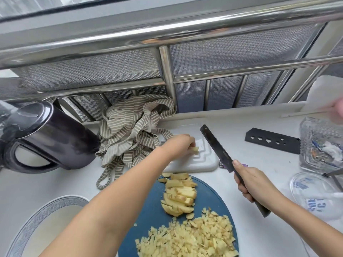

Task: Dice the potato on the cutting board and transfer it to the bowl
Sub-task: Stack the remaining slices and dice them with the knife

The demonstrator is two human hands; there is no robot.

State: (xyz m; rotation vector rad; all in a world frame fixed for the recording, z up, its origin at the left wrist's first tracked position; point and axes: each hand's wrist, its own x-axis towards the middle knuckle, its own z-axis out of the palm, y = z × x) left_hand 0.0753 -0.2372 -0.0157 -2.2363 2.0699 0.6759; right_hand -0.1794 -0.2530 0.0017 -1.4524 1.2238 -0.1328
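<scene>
A white cutting board lies on the counter with a few potato strips on it. My left hand reaches over the board and pinches those strips. My right hand grips the handle of a black knife, its blade raised and pointing away over the board's right edge. In front of the board, a blue plate holds sliced potato and a heap of diced potato. A bowl with a patterned grey rim sits at the lower left.
A dark kettle stands at the left, a striped cloth beside the board. A black knife sheath, a glass tray and a clear plastic lid lie at the right. A metal railing runs along the back.
</scene>
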